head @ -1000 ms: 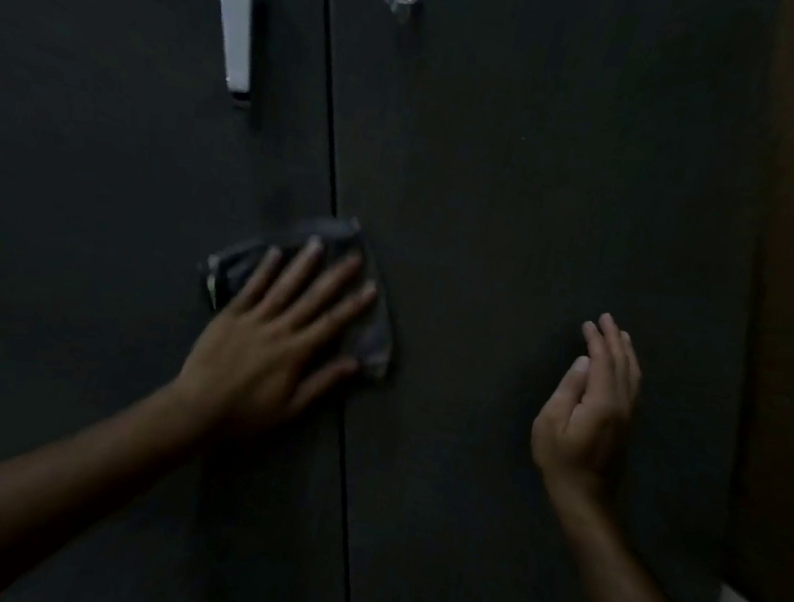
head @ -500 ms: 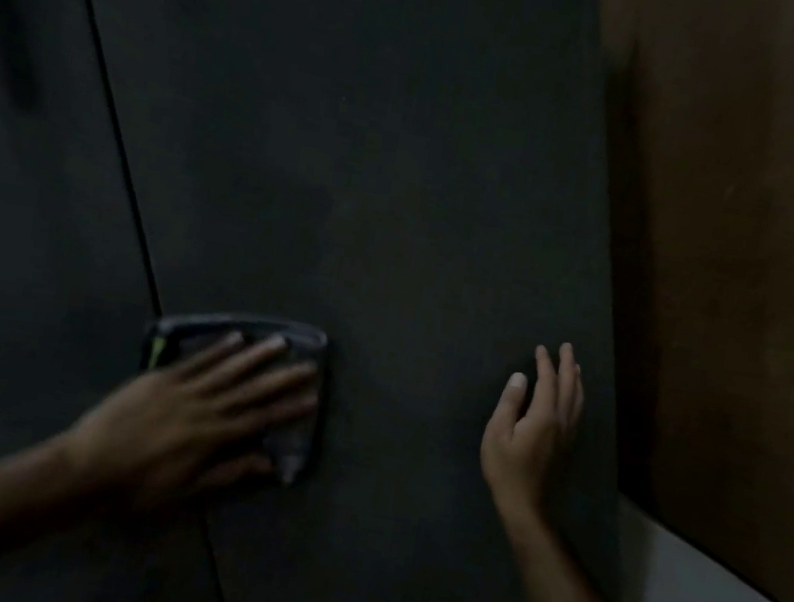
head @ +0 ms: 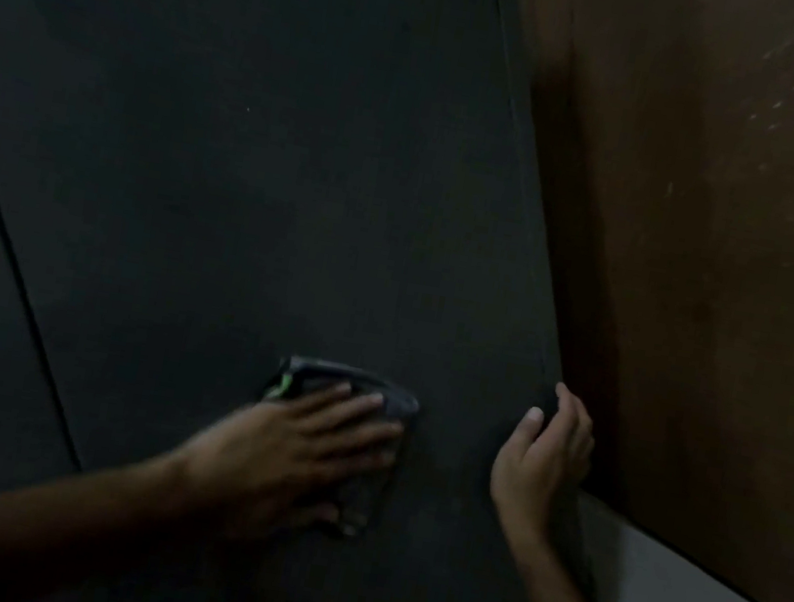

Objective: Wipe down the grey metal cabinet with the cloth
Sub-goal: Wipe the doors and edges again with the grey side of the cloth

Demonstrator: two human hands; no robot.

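- There, the left hand (head: 304,447) pressed the cloth (head: 360,388) flat against the cabinet (head: 248,173) door, low on its right half, fingers straight.
- The right hand (head: 541,459) sat at the door's right edge, fingers loosely curled, its grip on the edge unclear.
- A brown wall (head: 730,249) stood beside it.

Your left hand (head: 304,447) flat with straight fingers spread, forearm reaching in from lower left, your right hand (head: 541,459) raised, fingers loosely curled, thumb up
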